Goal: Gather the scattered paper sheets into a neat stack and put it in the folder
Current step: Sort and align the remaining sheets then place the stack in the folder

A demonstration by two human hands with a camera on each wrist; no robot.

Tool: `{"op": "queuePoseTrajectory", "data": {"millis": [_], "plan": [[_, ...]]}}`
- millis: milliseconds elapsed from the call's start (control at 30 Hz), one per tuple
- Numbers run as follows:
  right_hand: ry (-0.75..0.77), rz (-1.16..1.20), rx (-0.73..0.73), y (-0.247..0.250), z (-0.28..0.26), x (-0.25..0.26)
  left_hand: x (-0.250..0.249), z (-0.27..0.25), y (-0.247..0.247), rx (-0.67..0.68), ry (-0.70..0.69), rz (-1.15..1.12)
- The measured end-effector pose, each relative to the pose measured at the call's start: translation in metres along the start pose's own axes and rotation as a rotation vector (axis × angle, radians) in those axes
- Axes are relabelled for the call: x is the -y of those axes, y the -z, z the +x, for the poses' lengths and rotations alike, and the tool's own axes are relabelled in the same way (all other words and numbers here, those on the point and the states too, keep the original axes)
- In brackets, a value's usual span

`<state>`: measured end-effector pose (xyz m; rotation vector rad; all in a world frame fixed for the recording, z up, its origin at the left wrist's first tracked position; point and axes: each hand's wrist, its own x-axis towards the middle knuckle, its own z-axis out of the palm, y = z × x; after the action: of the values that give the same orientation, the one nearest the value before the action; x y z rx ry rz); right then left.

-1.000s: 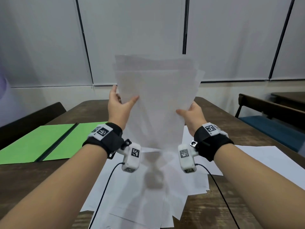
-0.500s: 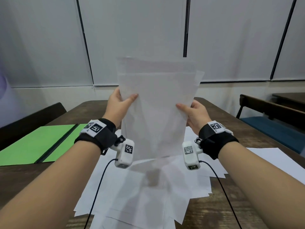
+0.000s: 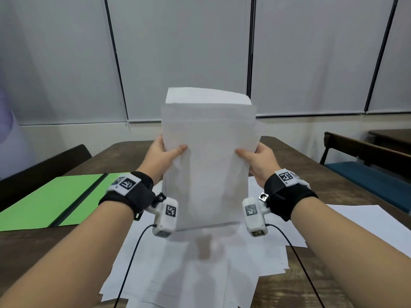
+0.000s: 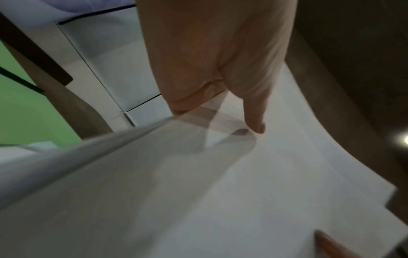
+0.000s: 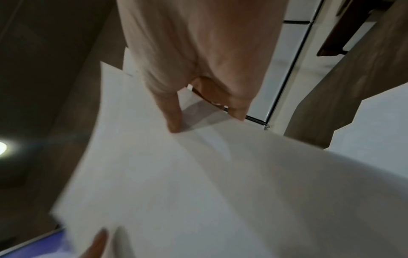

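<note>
Head view, left to right: an open green folder (image 3: 55, 201) lies flat on the brown surface (image 3: 311, 165), well apart from the papers. The left hand (image 3: 159, 160) pinches the left edge of an upright sheaf of paper sheets (image 3: 208, 165), thumb on the near face and fingers behind. The right hand (image 3: 259, 162) pinches the opposite edge the same way. The sheaf's lower edge hangs above more scattered sheets (image 3: 195, 274) spread on the surface under both forearms. Farther right, one more sheet (image 3: 364, 221) lies near the surface's edge. Both wrist views show a thumb pressed onto white paper.
</note>
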<state>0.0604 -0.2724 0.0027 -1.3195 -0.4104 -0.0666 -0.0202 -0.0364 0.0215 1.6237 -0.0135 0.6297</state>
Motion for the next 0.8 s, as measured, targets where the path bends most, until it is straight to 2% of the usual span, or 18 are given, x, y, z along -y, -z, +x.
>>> {"op": "queuePoseTrajectory", "data": {"millis": [133, 300, 467, 567, 700, 800], "plan": [[0.034, -0.027, 0.016, -0.008, 0.002, -0.002, 0.014, -0.001, 0.0, -0.115, -0.011, 0.079], [0.054, 0.047, -0.057, -0.01, 0.003, 0.004, 0.003, -0.004, -0.002, -0.117, -0.069, -0.01], [0.163, 0.013, -0.149, -0.029, 0.006, 0.027, -0.021, 0.01, -0.016, -0.242, -0.29, 0.087], [0.246, -0.028, -0.141, -0.047, 0.008, 0.046, -0.04, 0.017, -0.029, -0.21, -0.374, 0.136], [0.22, -0.058, -0.05, -0.048, 0.01, 0.047, -0.032, 0.02, -0.032, -0.226, -0.292, 0.102], [0.074, -0.1, -0.047, -0.031, 0.009, 0.016, 0.003, 0.01, -0.023, -0.213, -0.177, 0.156]]}}
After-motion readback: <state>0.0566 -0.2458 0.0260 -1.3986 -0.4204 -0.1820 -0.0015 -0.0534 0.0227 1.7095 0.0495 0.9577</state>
